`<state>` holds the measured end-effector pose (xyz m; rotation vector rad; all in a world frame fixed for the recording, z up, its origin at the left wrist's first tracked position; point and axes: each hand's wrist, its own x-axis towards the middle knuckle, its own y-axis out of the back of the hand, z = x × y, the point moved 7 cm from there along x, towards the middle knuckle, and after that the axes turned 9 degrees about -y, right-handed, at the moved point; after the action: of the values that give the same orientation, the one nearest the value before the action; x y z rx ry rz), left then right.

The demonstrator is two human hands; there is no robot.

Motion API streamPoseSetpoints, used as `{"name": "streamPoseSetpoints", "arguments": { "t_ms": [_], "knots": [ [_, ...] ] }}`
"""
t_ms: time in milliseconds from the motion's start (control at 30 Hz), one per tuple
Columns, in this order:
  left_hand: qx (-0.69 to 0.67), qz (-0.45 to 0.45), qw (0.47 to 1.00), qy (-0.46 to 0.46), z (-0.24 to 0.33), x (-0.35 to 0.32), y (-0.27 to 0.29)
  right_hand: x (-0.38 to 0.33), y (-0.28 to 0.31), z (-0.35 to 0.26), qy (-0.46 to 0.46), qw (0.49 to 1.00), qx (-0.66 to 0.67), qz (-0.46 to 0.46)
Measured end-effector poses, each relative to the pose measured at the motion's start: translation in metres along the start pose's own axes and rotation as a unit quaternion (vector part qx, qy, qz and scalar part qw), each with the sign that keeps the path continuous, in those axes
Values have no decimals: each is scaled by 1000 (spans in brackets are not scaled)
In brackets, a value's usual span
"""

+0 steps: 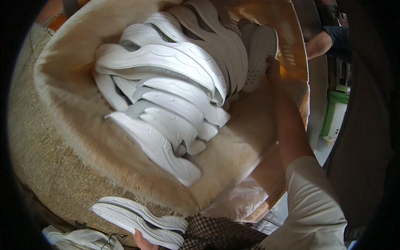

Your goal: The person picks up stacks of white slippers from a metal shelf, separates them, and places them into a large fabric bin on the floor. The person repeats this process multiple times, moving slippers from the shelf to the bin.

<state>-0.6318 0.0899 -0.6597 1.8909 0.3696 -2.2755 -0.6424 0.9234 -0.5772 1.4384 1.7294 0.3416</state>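
My left hand (143, 241), low in the view, is closed round two white shoe soles (139, 221) stacked together; only part of the fingers shows. With my arm stretched forward, my right hand (273, 68) grips the edge of a white shoe sole (259, 54) at the far right of a fur-lined container. Small holes dot that sole's face. To its left, several white shoe soles (166, 91) lie nested in overlapping rows on the tan lining. My right fingertips are partly hidden in shadow.
The fur-lined container (75, 112) has a shaggy raised rim. Speckled floor (37, 141) lies at its left. Clear plastic sheeting (237, 198) hangs at the near side, and a white plastic bag (79, 239) sits lower left. Another person's bare limb (318, 45) and a green box (335, 110) show at right.
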Motion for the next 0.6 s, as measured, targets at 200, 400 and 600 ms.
{"name": "streamPoseSetpoints", "arguments": {
  "t_ms": [200, 400, 600],
  "knots": [
    [55, 86, 995, 16, 3, 12, -15, 27, -32, -1, 12, 982, 90, -168],
    [30, 63, 998, 5, 12, 10, -34, 8, -41, 6, -2, 989, 109, -99],
    [-70, -130, 987, -59, 14, 22, -38, -22, -38, -6, 51, 996, 71, -27]
  ]
}}
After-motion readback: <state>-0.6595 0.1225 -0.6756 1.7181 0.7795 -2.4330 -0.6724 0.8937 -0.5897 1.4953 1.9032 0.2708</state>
